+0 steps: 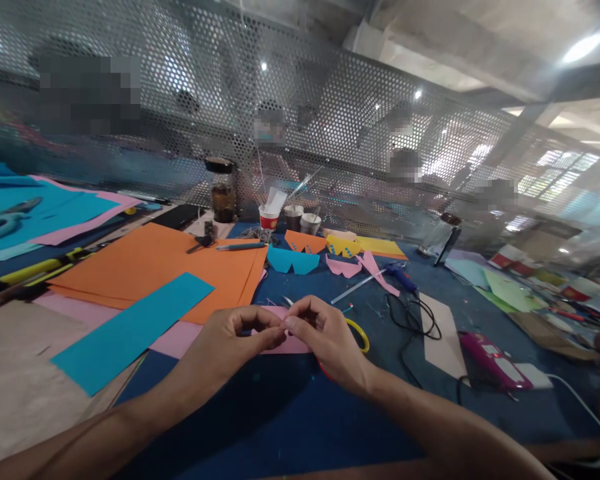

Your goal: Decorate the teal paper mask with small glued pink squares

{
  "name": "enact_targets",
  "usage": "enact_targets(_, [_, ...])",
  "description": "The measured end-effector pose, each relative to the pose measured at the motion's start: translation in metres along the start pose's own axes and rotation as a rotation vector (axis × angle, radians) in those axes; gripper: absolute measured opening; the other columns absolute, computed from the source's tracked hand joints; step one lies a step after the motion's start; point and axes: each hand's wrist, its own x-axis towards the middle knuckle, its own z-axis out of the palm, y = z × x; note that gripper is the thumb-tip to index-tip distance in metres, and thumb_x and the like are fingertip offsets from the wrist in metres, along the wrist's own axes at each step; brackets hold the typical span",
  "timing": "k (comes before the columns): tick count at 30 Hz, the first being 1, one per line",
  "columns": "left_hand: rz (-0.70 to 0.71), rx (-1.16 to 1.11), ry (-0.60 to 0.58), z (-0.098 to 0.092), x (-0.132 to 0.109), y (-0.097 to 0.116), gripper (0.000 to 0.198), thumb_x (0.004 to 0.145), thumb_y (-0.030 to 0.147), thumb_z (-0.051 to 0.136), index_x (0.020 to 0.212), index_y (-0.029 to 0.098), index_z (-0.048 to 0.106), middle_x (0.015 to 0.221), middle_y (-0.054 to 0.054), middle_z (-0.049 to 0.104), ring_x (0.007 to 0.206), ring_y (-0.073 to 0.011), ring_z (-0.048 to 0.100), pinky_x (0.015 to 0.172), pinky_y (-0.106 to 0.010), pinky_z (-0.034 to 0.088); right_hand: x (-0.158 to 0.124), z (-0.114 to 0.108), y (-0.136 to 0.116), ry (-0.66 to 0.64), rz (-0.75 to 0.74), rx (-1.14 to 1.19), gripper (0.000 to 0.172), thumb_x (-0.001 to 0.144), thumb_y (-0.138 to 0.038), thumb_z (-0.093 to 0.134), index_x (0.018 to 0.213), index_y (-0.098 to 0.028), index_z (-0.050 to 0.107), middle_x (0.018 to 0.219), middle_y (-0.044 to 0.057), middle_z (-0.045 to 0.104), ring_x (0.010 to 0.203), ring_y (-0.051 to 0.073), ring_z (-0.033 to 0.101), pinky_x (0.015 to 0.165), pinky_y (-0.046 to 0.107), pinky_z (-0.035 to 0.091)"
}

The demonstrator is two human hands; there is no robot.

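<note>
My left hand [236, 337] and my right hand [334, 341] meet at their fingertips, both closed in a pinch. Whatever is between the fingers is too small or too hidden to make out. Under the fingertips a piece of pink paper [294, 345] lies on the blue table [260, 420]. Beside my right hand shows a yellow scissors-like loop [363, 335], partly covered by the hand. Beyond the hands are cut paper shapes with notched edges: a blue one [293, 261], an orange one [305, 241], a yellow one [343, 245] and a pink one [344, 267].
Orange sheets [150, 260] and a blue strip [135, 333] lie left. Scissors [5, 223] rest on blue paper. A glue gun [401, 275] with a black cord [433, 320] and a magenta device [495, 360] are right. A jar [223, 193] stands near the perforated screen [330, 113].
</note>
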Motion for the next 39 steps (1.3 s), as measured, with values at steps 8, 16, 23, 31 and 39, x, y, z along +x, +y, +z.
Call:
enact_targets(8, [-0.035, -0.059, 0.003, 0.0019, 0.0007, 0.0035, 0.020, 0.077, 0.038, 0.076, 0.074, 0.019, 0.072, 0.073, -0.001, 0.070, 0.071, -0.0161, 0.063, 0.069, -0.028, 0.050, -0.0008, -0.0002, -0.0028, 0.013, 0.001, -0.044, 0.012, 0.092, -0.031, 0.066, 0.091, -0.019, 0.065, 0.085, -0.001, 0.066, 0.079, 0.014, 0.060, 0.073, 0.026, 0.046])
enact_targets(16, [-0.010, 0.037, 0.000, 0.0008, 0.0022, -0.0023, 0.018, 0.077, 0.035, 0.074, 0.072, 0.019, 0.068, 0.072, 0.000, 0.066, 0.073, -0.0176, 0.062, 0.071, -0.029, 0.050, -0.0028, 0.0013, -0.0047, -0.006, -0.015, -0.081, 0.009, 0.092, -0.027, 0.065, 0.090, -0.018, 0.065, 0.084, -0.001, 0.064, 0.078, 0.013, 0.057, 0.072, 0.025, 0.044])
enact_targets(23, [0.020, 0.022, -0.025, 0.0003, 0.0002, -0.0026, 0.018, 0.082, 0.036, 0.072, 0.075, 0.020, 0.069, 0.075, -0.002, 0.068, 0.076, -0.0180, 0.063, 0.072, -0.028, 0.049, -0.0021, 0.0016, -0.0077, -0.015, 0.008, -0.059, 0.010, 0.091, -0.027, 0.065, 0.088, -0.018, 0.063, 0.082, -0.001, 0.063, 0.077, 0.013, 0.058, 0.071, 0.025, 0.044])
enact_targets(31, [0.006, -0.020, -0.029, 0.0006, 0.0008, -0.0013, 0.013, 0.079, 0.031, 0.070, 0.072, 0.020, 0.069, 0.074, -0.002, 0.069, 0.075, -0.0184, 0.064, 0.073, -0.031, 0.051, -0.0025, 0.0008, -0.0044, -0.005, 0.012, -0.053, 0.010, 0.091, -0.027, 0.066, 0.088, -0.018, 0.064, 0.083, -0.001, 0.064, 0.077, 0.013, 0.058, 0.071, 0.025, 0.045])
enact_targets(39, [-0.038, -0.179, -0.047, 0.0002, -0.0002, 0.0060, 0.014, 0.081, 0.033, 0.069, 0.079, 0.020, 0.072, 0.078, -0.002, 0.069, 0.080, -0.0186, 0.064, 0.080, -0.032, 0.051, -0.0013, 0.0004, -0.0031, 0.007, 0.021, -0.042, 0.011, 0.092, -0.029, 0.065, 0.089, -0.019, 0.064, 0.085, -0.001, 0.067, 0.081, 0.014, 0.062, 0.074, 0.026, 0.046])
